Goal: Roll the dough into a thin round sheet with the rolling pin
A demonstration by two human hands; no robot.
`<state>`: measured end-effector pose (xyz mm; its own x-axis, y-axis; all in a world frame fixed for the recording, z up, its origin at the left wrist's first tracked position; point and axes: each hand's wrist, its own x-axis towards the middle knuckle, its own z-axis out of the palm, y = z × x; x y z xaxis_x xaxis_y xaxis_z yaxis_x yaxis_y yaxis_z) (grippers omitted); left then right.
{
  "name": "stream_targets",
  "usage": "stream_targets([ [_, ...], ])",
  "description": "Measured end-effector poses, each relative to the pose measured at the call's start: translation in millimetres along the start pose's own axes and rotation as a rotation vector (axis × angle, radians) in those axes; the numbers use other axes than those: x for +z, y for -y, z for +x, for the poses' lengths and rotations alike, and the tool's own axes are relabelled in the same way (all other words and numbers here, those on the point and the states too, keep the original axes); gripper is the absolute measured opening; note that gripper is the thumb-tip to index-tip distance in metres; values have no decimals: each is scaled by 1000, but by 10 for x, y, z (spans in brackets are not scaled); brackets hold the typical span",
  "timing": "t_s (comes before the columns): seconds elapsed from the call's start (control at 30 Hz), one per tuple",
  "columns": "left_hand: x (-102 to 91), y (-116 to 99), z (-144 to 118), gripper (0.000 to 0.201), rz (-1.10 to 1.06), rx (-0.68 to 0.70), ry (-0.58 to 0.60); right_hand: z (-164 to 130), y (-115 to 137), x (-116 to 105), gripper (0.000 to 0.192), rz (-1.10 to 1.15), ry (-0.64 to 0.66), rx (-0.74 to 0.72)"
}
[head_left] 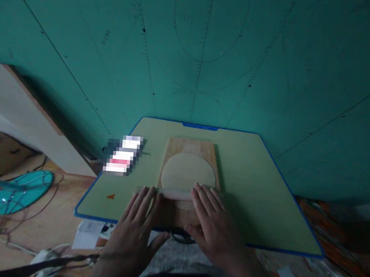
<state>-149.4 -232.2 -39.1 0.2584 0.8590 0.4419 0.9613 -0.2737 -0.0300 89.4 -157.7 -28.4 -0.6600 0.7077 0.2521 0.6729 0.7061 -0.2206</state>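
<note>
Fingers [141, 201] of both hands lie flat on rolling pin [174, 193].

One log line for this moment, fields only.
left hand: flat on rolling pin | right hand: flat on rolling pin | dough: round, on wooden board | under: green mat

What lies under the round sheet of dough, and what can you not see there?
The dough lies on a wooden board, which rests on a pale green mat. A rolling pin under the left hand and right hand covers the dough's near edge.
</note>
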Motion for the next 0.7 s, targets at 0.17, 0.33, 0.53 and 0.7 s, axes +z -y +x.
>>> stream_targets([
  [0.17, 214, 212, 593, 69, 13, 6, 88, 539, -264, 7, 74, -83, 0, 39],
  [0.33, 451, 385, 1452, 56, 31, -190, 217, 1327, -702, 44, 65, -137, 57, 177],
  [0.53, 529, 455, 1908, 49, 70, -238, 231, 1721, -854, -32, 52, -168, -7, 408],
  [0.7, 542, 261, 1425, 50, 134, -267, 92, 1152, -546, 67, 46, -243, -142, 188],
])
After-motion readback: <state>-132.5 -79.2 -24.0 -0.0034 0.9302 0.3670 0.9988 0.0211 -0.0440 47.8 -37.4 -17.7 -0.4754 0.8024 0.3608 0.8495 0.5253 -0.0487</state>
